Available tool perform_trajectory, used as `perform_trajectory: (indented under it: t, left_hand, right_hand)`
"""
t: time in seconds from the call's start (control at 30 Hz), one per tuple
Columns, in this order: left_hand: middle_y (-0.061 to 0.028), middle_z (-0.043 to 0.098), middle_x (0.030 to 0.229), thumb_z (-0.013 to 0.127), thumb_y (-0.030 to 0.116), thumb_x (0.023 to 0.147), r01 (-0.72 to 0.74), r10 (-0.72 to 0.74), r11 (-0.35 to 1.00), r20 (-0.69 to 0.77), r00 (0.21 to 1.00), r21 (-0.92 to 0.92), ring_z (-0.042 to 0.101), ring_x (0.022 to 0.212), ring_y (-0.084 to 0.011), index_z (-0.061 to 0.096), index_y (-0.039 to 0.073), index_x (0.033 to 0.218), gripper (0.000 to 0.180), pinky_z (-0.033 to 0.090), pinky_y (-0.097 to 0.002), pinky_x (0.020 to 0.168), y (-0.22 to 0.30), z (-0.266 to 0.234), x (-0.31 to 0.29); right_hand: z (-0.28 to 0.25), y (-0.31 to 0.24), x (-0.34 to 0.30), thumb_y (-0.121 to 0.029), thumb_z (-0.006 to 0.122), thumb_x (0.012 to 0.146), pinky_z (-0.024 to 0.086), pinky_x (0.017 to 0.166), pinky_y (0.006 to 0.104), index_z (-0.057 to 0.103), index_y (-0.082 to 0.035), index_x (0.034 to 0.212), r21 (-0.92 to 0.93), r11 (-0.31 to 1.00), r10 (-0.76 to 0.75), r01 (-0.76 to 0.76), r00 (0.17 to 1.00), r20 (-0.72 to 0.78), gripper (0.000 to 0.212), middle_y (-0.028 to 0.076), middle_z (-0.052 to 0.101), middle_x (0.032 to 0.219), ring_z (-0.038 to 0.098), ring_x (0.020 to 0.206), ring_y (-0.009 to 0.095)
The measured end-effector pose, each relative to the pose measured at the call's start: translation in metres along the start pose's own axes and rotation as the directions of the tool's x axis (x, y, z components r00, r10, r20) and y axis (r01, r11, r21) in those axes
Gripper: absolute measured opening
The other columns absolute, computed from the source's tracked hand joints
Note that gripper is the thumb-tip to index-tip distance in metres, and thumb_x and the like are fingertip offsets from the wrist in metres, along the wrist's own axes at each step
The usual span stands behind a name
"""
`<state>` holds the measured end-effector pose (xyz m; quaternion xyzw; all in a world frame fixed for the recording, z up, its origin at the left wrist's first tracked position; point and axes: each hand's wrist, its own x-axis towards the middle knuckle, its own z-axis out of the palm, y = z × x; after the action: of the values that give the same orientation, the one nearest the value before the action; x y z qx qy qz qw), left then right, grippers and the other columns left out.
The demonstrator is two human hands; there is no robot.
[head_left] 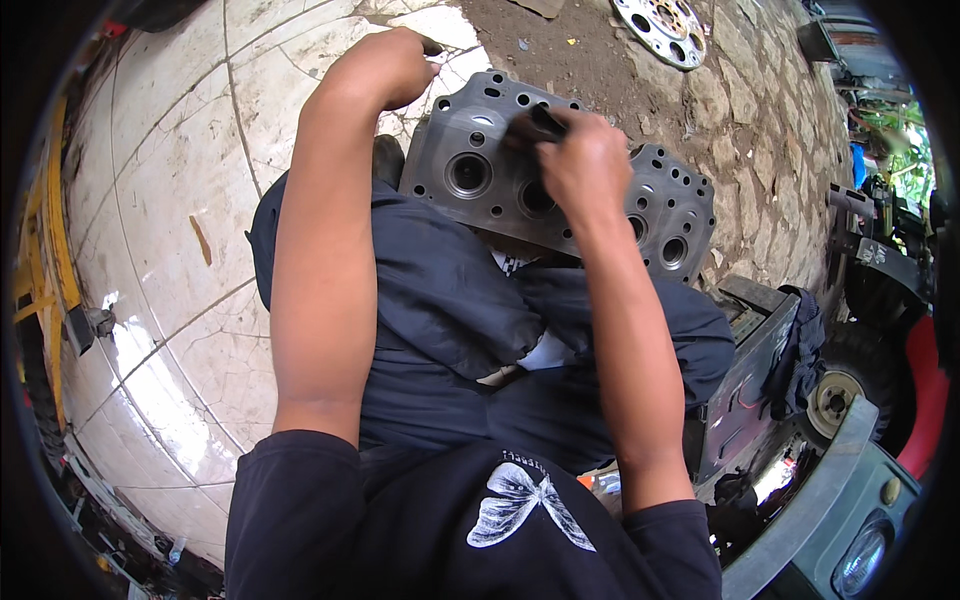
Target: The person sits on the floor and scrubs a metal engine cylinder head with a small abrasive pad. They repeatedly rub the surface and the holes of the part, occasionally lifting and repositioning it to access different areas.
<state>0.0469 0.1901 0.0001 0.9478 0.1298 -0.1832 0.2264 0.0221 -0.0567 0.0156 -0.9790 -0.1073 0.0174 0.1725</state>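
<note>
A grey metal cylinder head [507,205] with round valve ports and bolt holes lies flat side up in front of my knees. My right hand [588,165] is over its middle, closed around a small dark object [547,122] whose kind I cannot make out. Motion smears the object and the surface just beside it. Beyond the far left corner, my left hand [388,66] is bent at the wrist with its fingers curled. Those fingers are partly hidden, and whatever they may hold does not show. The left forearm passes above my left knee.
Cracked white tiles [160,250] cover the floor at left, and rough stone paving [765,170] lies at right. A round metal plate with holes [668,28] rests at the far right. Beside my right knee stands a metal box [755,375], near a wheel [835,400].
</note>
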Motion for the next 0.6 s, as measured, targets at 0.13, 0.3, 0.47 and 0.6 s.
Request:
perform_trajectory:
  t: [0.13,0.3,0.47,0.6]
  left_hand:
    - [-0.0171,0.071,0.136,0.066,0.03,0.104,-0.052,0.052,0.998,0.001,0.999,0.019,0.066,0.126,-0.0373,0.069,0.011,0.139,0.04,0.05,-0.0443,0.109,0.001,-0.002,-0.002]
    - [-0.0182,0.072,0.134,0.067,0.031,0.103,-0.104,0.102,0.989,-0.024,0.994,-0.101,0.068,0.124,-0.036,0.068,0.011,0.141,0.043,0.051,-0.0433,0.107,0.01,-0.006,-0.015]
    - [-0.0189,0.073,0.131,0.069,0.034,0.101,-0.137,0.139,0.988,0.015,0.99,-0.069,0.07,0.121,-0.0354,0.069,0.009,0.14,0.047,0.052,-0.0434,0.104,0.015,-0.006,-0.019]
    - [-0.0198,0.074,0.13,0.068,0.047,0.1,-0.174,0.174,0.979,-0.01,0.985,-0.108,0.07,0.121,-0.0346,0.069,0.008,0.14,0.055,0.052,-0.0423,0.105,0.031,0.0,-0.023]
  right_hand:
    - [-0.011,0.07,-0.019,0.001,0.074,0.081,0.06,0.081,0.0384,0.081,-0.007,0.112,0.087,0.996,0.01,-0.005,0.998,-0.061,0.033,0.015,0.08,0.105,0.077,0.09,0.03]
    - [-0.032,0.093,-0.053,-0.013,0.088,0.084,0.054,0.065,0.0296,0.082,-0.004,0.104,0.623,0.728,0.336,-0.288,0.941,0.042,0.023,0.006,0.08,0.091,0.072,0.074,0.015]
    - [-0.016,0.115,-0.065,-0.009,0.091,0.083,0.052,0.071,0.025,0.082,-0.003,0.098,0.805,0.565,0.426,-0.18,0.899,-0.099,0.019,0.002,0.078,0.09,0.069,0.079,0.009]
    - [0.0,0.114,-0.056,-0.01,0.091,0.082,0.054,0.078,0.0292,0.081,-0.002,0.096,0.712,0.696,0.339,-0.087,0.915,-0.22,0.019,0.005,0.079,0.089,0.071,0.081,0.012]
